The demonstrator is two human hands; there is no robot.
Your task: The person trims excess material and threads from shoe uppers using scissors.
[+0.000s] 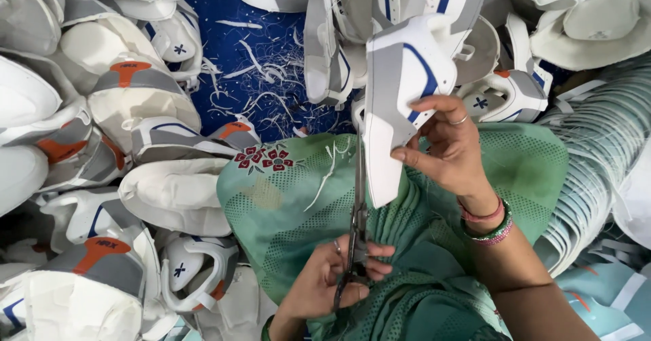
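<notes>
My right hand (451,144) pinches a white shoe upper (397,90) with grey panels and a blue stripe, holding it up over my lap. My left hand (325,283) is closed around the handles of dark metal scissors (357,205). Their blades point up along the lower left edge of the upper. I cannot tell whether the blades touch it. A ring is on each hand, and bangles circle my right wrist. A green patterned cloth (285,192) covers my lap beneath both hands.
Piles of white, grey and orange shoe uppers (135,104) surround me on the left and along the top. White thread and trimmings litter a blue cloth (251,63). A curved stack of thin white pieces (597,151) lies at the right.
</notes>
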